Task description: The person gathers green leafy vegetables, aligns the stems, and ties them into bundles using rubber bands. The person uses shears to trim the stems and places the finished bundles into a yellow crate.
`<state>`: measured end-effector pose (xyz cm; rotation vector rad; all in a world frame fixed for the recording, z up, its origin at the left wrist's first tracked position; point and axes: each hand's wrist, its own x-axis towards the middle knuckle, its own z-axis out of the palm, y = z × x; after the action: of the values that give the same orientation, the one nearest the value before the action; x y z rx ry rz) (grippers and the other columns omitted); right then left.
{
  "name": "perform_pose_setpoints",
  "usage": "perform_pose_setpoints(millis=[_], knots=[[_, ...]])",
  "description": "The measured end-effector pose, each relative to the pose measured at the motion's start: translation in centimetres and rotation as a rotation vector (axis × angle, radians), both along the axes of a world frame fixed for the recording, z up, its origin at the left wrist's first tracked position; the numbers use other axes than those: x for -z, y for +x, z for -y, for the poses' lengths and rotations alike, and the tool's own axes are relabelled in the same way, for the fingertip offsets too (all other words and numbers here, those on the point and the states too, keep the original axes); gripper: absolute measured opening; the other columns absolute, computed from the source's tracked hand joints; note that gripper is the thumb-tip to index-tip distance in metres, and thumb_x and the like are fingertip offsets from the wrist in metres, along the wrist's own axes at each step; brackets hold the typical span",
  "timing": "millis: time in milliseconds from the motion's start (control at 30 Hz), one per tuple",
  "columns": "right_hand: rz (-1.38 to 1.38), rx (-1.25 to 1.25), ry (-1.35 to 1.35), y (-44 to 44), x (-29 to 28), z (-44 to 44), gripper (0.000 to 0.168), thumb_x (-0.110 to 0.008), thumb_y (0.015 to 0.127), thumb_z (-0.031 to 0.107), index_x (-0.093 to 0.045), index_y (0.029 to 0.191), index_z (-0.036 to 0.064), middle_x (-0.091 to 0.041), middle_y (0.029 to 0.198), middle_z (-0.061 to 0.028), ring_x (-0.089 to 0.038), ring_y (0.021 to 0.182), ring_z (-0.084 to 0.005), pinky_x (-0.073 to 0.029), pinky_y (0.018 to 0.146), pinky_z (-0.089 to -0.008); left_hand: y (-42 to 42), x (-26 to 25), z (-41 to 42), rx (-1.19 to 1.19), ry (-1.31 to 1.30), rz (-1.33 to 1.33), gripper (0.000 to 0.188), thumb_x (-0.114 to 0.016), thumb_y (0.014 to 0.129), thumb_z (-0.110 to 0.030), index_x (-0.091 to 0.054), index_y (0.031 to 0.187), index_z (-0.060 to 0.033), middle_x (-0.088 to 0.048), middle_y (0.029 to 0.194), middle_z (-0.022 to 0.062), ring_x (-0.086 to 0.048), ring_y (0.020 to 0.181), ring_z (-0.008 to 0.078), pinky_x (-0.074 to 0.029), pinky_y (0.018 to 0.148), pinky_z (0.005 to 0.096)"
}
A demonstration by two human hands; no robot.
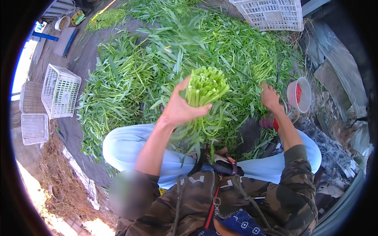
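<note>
My left hand [187,107] is closed around a thick bundle of hollow green leafy-vegetable stems [205,88], their cut ends facing up and the leaves hanging below. To the right, my right hand [270,96] reaches over the pile of loose leafy greens [174,38], its fingers partly spread near a thin dark stick-like thing; whether it grips that is unclear. Just right of this hand stands a translucent plastic tub [308,96] with red ties or bands [299,93] in it. Below the hand lies a pinkish and red roll-like thing [267,121], partly hidden by my forearm.
A white plastic crate [271,16] stands at the top right, and another [63,94] at the left beside smaller baskets [34,128]. A blue-edged board [65,41] lies at the upper left. Clear plastic sheeting [339,65] runs along the right. Dry straw [62,165] lies lower left.
</note>
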<state>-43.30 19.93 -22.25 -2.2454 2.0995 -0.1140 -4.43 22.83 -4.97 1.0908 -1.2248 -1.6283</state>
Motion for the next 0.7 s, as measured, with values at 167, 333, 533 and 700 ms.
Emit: perform_pose_setpoints(millis=[167, 333, 533, 700], knots=[[0.989, -0.190, -0.036, 13.2, -15.3, 1.9, 0.021, -0.067, 0.088, 0.014, -0.067, 0.107, 0.005, -0.063, 0.101, -0.0118, -0.061, 0.099, -0.0263, -0.048, 0.088, -0.0351, -1.4, 0.3, 0.2, -0.073, -0.277, 0.212, 0.065, -0.074, 0.072, 0.003, -0.045, 0.131, -0.0006, -0.061, 0.118, 0.0063, -0.060, 0.107, 0.0144, -0.049, 0.093, 0.0306], [0.961, -0.647, -0.005, 16.1, -22.5, 0.1, 0.014, -0.071, 0.083, 0.008, -0.068, 0.096, 0.003, -0.063, 0.095, -0.0081, -0.061, 0.090, -0.0228, -0.048, 0.083, -0.0335, -2.4, -0.4, 0.0, -0.142, -0.399, 0.419, 0.073, -0.075, 0.068, -0.006, -0.039, 0.131, -0.0004, -0.062, 0.112, 0.0136, -0.063, 0.100, 0.0195, -0.050, 0.087, 0.0327], [0.775, -0.744, -0.078, 16.4, -22.4, -0.7, 0.013, -0.066, 0.085, 0.002, -0.060, 0.096, 0.002, -0.063, 0.091, -0.0097, -0.061, 0.086, -0.0266, -0.049, 0.075, -0.0366, -1.6, -0.5, -1.3, -0.122, -0.366, 0.513, 0.071, -0.073, 0.070, -0.008, -0.036, 0.130, 0.0002, -0.067, 0.102, 0.0158, -0.069, 0.093, 0.0244, -0.053, 0.083, 0.0341], [0.295, -0.330, -0.343, 12.8, -20.3, 0.6, 0.017, -0.061, 0.085, 0.002, -0.061, 0.102, 0.005, -0.064, 0.096, -0.0098, -0.061, 0.096, -0.0296, -0.044, 0.089, -0.0434, -1.8, -0.6, -1.2, -0.119, -0.350, 0.577, 0.071, -0.071, 0.072, -0.009, -0.032, 0.129, 0.0037, -0.067, 0.091, 0.0279, -0.066, 0.083, 0.0460, -0.054, 0.075, 0.0465]])
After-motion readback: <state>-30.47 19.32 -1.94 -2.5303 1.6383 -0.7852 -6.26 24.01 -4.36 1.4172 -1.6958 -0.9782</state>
